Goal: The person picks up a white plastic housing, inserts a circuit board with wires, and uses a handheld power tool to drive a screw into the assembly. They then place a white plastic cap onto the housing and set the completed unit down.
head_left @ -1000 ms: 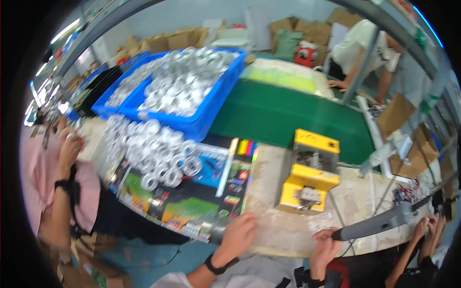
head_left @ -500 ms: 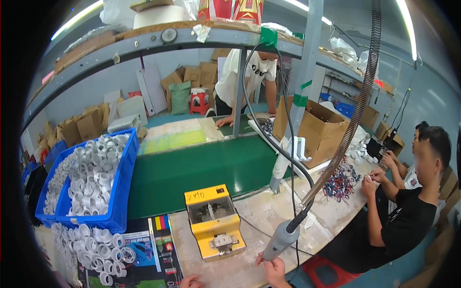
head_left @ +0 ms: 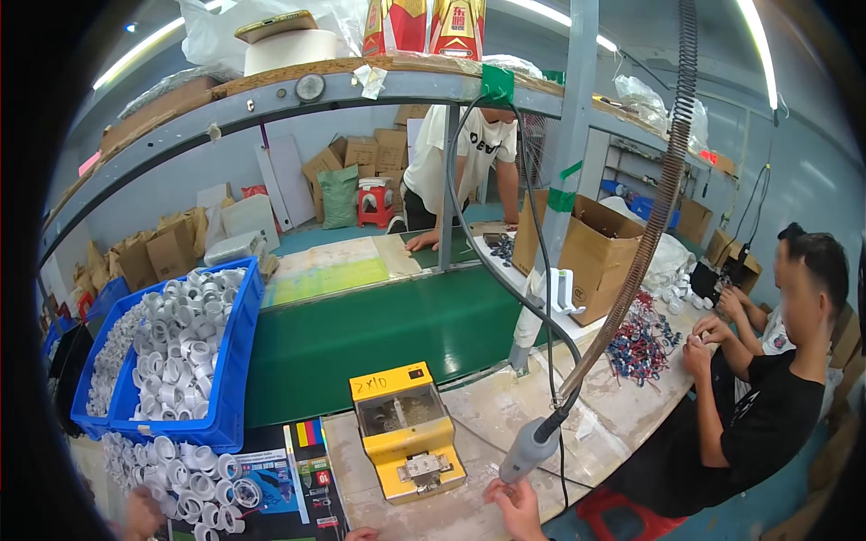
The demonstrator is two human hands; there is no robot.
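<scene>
My right hand (head_left: 516, 507) shows at the bottom edge, fingers closed around the lower tip of a grey electric screwdriver (head_left: 532, 444) that hangs from a coiled cable (head_left: 651, 225). Only a sliver of my left hand (head_left: 361, 534) peeks in at the bottom edge, on a printed dark mat (head_left: 302, 478); its fingers are hidden. Between the two hands stands a yellow box-shaped machine (head_left: 406, 437) on the pale worktop (head_left: 487, 415). White plastic rings (head_left: 194, 473) lie heaped on the mat to the left.
A blue crate (head_left: 230, 379) full of white rings sits beside a green conveyor belt (head_left: 379, 329). A seated person in black (head_left: 767, 406) sorts small red and blue parts (head_left: 642, 343) at right. Another person (head_left: 460, 153) leans on the belt's far side. Someone's hand (head_left: 140, 514) is at lower left.
The view has tilted up and turned right, from the mat and crates to the shelf and belt. My right hand has come onto the hanging screwdriver's tip; my left hand has slid almost out of view.
</scene>
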